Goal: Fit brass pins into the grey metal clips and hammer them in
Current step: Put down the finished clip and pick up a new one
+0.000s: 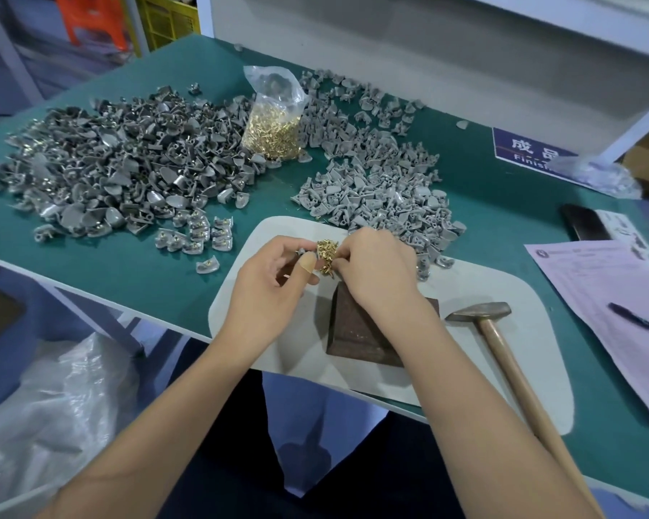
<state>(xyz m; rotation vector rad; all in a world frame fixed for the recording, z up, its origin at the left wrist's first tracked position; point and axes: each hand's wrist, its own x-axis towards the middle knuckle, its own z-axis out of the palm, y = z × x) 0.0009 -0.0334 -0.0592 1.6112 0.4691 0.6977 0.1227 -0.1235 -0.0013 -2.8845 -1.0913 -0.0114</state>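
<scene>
Between the two hands, just above the dark metal block (364, 333), a loose clump of brass pins (326, 256) was held. The left hand (268, 282) had its fingers curled around the clump and, it seemed, a grey clip (301, 252); the right hand (375, 269) pinched at the pins with its fingertips. Unfitted grey clips (383, 196) lay heaped just beyond the right hand, and the hammer (480, 312) rested untouched to its right. With so many pins bunched in that grip, some could slip and scatter, or one could seat crooked and bend when struck.
</scene>
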